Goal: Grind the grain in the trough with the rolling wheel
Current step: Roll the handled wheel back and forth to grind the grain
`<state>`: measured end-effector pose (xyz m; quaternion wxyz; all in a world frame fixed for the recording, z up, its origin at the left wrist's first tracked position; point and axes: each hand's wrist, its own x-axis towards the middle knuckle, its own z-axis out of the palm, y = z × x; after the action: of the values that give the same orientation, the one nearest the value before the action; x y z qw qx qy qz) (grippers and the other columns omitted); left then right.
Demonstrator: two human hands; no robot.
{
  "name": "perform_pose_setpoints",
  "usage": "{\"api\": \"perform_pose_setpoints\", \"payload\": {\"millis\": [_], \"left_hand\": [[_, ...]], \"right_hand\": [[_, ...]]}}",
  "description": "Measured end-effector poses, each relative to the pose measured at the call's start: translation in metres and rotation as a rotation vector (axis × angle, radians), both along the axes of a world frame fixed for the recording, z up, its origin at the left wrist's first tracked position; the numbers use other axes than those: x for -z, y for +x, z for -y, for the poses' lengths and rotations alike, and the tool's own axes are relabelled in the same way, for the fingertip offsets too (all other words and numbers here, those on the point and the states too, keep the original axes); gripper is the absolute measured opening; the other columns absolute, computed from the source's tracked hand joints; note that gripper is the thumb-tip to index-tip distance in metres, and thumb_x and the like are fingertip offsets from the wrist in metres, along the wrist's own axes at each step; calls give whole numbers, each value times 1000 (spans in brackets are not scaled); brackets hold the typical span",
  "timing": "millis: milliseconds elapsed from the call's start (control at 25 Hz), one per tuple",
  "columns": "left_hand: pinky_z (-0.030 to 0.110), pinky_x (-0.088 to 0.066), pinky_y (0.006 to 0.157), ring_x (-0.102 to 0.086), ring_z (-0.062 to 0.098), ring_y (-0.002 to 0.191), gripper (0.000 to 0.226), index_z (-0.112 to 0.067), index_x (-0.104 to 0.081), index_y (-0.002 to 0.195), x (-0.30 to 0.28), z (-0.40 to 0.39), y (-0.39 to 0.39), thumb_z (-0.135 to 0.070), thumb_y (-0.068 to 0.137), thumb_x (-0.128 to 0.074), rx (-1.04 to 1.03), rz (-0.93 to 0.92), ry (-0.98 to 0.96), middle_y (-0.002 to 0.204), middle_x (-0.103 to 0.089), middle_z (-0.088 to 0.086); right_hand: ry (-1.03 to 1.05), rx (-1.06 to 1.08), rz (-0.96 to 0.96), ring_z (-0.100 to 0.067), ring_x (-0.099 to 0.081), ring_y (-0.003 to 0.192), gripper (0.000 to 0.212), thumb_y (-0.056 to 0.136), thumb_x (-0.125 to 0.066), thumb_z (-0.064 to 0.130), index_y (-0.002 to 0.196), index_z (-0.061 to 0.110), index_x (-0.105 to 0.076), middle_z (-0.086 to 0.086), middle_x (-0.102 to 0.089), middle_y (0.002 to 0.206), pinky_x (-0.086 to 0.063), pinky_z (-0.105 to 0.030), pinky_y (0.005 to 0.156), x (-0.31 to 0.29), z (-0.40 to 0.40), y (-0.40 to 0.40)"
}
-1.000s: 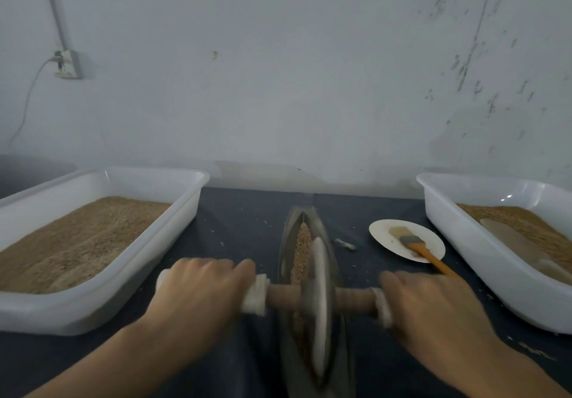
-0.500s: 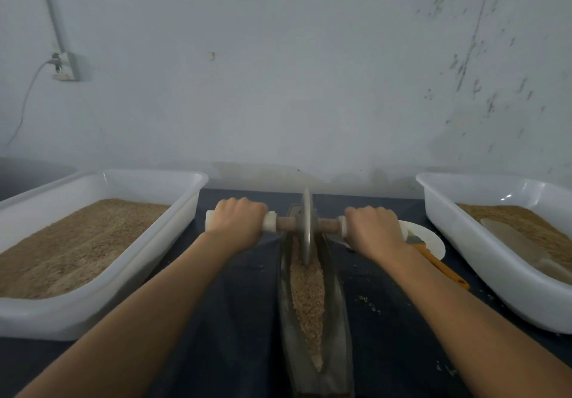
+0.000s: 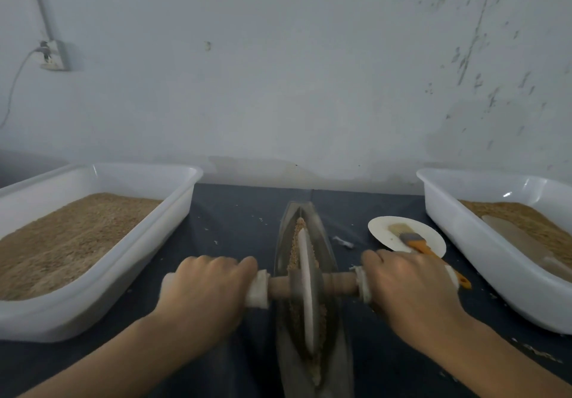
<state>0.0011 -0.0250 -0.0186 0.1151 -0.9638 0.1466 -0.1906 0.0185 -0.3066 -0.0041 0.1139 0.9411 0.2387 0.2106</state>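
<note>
A narrow boat-shaped metal trough (image 3: 325, 244) lies lengthwise on the dark table, with brown grain (image 3: 294, 253) along its groove. The rolling wheel (image 3: 305, 289), a thin metal disc on a wooden axle, stands upright in the groove at about the middle of the trough. My left hand (image 3: 205, 289) grips the axle's white-wrapped left handle. My right hand (image 3: 408, 286) grips the white-wrapped right handle. Both hands cover most of the handles.
A white tub of grain (image 3: 102, 273) stands at the left, another white tub (image 3: 483, 242) with grain and a flat scoop at the right. A small white plate (image 3: 380, 227) with an orange-handled brush (image 3: 416, 241) lies beside the trough. Spilled grains dot the table; the wall stands just behind.
The wheel was near me, rolled to the trough's far end half a second ago, and has now rolled back toward me to the middle. Both hands kept their grip.
</note>
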Motion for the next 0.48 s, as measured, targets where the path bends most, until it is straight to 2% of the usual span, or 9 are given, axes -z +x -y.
{"api": "perform_pose_setpoints", "payload": {"millis": [80,120,200,280,400,480], "left_hand": [[30,-27,55,-37,14,61,33,-34,-27,83,1,6,37,-41,80,-59,-105,-22,-29,70,-40,-11],[31,-30,57,-39,15,63,27,-32,-32,85,0,7,60,-41,83,-58,-125,-23,-45,74,-46,-10],[32,-35,60,-46,18,67,18,-26,-44,91,-6,9,99,-39,85,-56,-155,-17,-73,85,-59,-6],[33,-37,62,-55,21,73,15,-26,-48,93,-10,13,120,-37,86,-55,-179,10,-118,90,-62,-2],[32,-36,63,-52,18,70,19,-30,-41,88,-11,14,109,-36,85,-59,-177,-12,-99,90,-62,-4],[31,-35,63,-47,16,67,26,-33,-35,87,-10,12,74,-38,83,-60,-134,-69,-96,87,-60,-7]], "right_hand": [[-72,118,0,-15,-48,63,29,74,-73,28,94,22,-52,3,-61,85,-39,-30,59,-1,-11,37],[-71,141,31,-16,-52,67,25,79,-68,28,96,22,-51,2,-63,90,-37,-30,60,-2,-16,58],[-59,163,89,-23,-63,77,22,80,-67,27,96,19,-54,-1,-67,91,-37,-32,60,-10,-26,96],[-29,190,95,-29,-65,83,20,79,-65,26,96,18,-56,-4,-68,92,-34,-33,61,-18,-33,118],[5,178,58,-27,-64,81,17,83,-63,24,97,19,-54,-3,-68,93,-35,-33,60,-10,-28,107],[10,117,3,-19,-58,70,20,80,-66,25,93,23,-50,1,-65,87,-36,-31,58,2,-13,74]]}}
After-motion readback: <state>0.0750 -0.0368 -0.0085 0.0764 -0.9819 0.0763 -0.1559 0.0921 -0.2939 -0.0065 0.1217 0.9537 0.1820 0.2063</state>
